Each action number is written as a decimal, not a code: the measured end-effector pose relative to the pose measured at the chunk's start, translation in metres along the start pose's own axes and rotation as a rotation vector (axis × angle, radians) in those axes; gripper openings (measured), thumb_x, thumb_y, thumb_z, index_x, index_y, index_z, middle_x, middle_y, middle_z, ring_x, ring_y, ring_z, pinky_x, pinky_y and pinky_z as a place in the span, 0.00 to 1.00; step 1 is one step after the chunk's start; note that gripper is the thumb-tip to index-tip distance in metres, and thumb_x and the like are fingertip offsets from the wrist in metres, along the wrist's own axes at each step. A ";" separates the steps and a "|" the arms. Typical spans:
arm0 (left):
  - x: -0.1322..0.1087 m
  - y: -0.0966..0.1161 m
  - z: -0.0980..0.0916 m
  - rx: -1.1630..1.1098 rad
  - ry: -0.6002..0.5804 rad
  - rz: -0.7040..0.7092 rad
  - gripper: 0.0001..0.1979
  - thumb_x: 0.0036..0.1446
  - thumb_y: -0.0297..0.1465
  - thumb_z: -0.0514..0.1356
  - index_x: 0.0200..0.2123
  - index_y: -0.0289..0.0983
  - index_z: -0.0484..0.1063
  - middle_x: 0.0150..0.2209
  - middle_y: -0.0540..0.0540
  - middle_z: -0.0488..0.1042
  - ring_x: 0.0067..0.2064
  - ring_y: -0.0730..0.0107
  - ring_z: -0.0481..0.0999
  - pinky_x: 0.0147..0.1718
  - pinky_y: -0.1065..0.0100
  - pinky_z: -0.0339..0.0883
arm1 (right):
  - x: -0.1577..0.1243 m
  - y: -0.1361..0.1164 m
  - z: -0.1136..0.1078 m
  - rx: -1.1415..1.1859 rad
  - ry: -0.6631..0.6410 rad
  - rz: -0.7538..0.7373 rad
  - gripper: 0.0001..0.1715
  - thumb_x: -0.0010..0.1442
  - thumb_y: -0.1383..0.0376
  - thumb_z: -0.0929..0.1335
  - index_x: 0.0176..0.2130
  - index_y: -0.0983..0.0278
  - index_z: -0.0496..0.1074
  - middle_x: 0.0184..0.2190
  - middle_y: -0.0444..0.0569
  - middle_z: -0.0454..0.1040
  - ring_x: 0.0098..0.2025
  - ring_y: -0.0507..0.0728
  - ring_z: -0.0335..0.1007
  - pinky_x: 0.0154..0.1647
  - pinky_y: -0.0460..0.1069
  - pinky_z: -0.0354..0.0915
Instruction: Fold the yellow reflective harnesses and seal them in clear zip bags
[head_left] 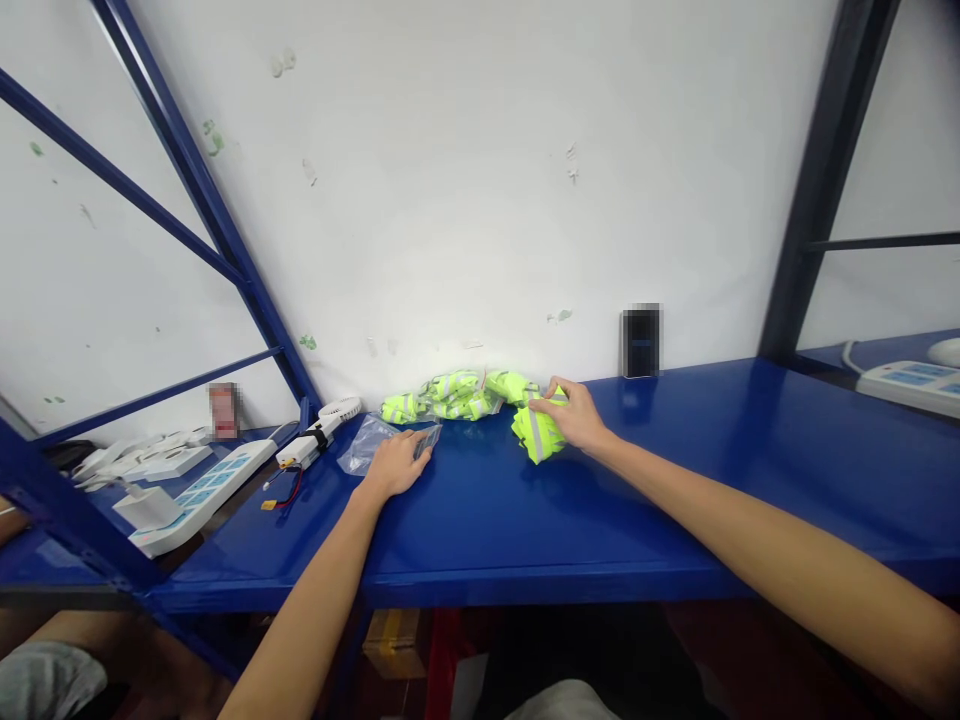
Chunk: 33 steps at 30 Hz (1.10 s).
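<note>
My right hand (574, 412) is closed around a folded neon-yellow reflective vest (538, 435), raised slightly over the blue tabletop (480, 520). My left hand (400, 463) lies palm down with curled fingers on a clear plastic bag (429, 440), whose edge sticks out past the fingertips. Another flat clear bag (365, 445) spreads out to the left of that hand. Along the wall, between both hands, several more bundled yellow vests (457, 393) lie in a row, some apparently wrapped in plastic.
At the left are a small white fan (340, 408), a white device with red and black wires (304, 447), and a long power strip (206, 495). A dark phone-like object (641, 342) leans on the wall. Blue posts (225, 240) frame the table. A cardboard box (395, 643) sits below.
</note>
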<state>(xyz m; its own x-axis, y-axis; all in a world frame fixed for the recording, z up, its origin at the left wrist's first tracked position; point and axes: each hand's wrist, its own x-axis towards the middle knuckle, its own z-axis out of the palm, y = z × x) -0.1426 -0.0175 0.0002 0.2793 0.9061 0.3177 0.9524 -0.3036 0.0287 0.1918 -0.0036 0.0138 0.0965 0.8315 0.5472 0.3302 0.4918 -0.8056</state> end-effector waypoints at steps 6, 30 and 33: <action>0.013 0.066 -0.008 -0.115 0.318 0.133 0.20 0.66 0.37 0.45 0.50 0.39 0.72 0.47 0.41 0.76 0.50 0.56 0.73 0.50 0.55 0.64 | -0.005 -0.021 0.015 0.217 0.041 0.067 0.20 0.43 0.55 0.73 0.22 0.61 0.59 0.19 0.40 0.63 0.24 0.52 0.57 0.24 0.46 0.52; 0.024 0.135 0.011 -0.117 0.429 0.424 0.39 0.60 0.39 0.56 0.69 0.37 0.42 0.70 0.35 0.45 0.69 0.48 0.48 0.62 0.47 0.53 | 0.011 -0.011 0.035 0.298 0.374 0.206 0.15 0.44 0.57 0.70 0.25 0.60 0.60 0.22 0.40 0.64 0.25 0.53 0.58 0.24 0.46 0.56; 0.024 0.133 0.010 0.022 0.463 0.386 0.37 0.61 0.39 0.56 0.69 0.39 0.44 0.69 0.36 0.46 0.69 0.45 0.47 0.61 0.45 0.51 | 0.010 -0.008 0.031 0.313 0.340 0.178 0.15 0.45 0.58 0.70 0.25 0.60 0.59 0.20 0.38 0.61 0.24 0.52 0.56 0.24 0.46 0.55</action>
<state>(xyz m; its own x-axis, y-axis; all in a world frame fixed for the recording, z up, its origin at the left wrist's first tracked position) -0.0082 -0.0327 0.0017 0.5275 0.5074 0.6814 0.7965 -0.5745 -0.1888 0.1615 0.0087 0.0183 0.4441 0.8039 0.3957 -0.0123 0.4470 -0.8944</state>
